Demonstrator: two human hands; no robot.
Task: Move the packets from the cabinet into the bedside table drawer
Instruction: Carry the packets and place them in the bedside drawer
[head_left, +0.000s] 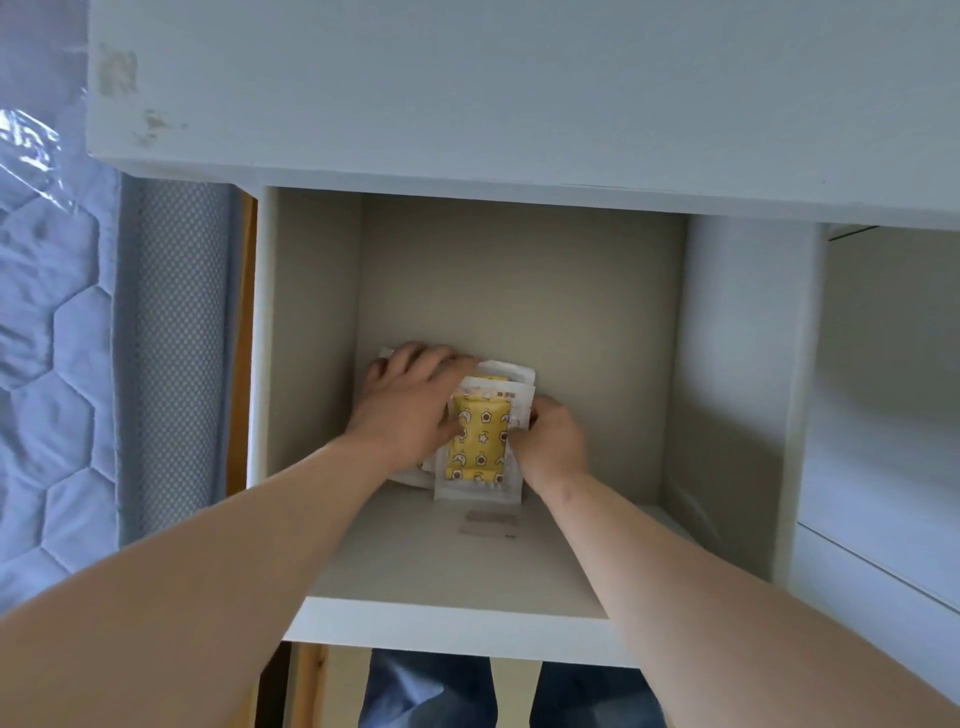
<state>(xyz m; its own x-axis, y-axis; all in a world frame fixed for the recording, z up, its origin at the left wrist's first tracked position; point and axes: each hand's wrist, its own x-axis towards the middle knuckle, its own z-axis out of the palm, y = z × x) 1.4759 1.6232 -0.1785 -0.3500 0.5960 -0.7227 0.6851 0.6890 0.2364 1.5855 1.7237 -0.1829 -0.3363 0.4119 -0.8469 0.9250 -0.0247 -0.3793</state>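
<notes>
An open white drawer (441, 629) of the bedside table is pulled out below me. Inside it lies a stack of white-edged packets, the top one yellow with star and moon prints (480, 441). My left hand (410, 400) lies over the stack's left side with fingers curled round its far edge. My right hand (548, 439) holds the stack's right edge, fingers curled on it. Parts of the lower packets are hidden under both hands.
The table's white top (519, 93) overhangs the drawer's back. A quilted mattress (57, 312) wrapped in plastic stands to the left. A white panel (883, 415) lies to the right. A small label (491, 522) sticks to the drawer floor. My legs (431, 691) show beneath.
</notes>
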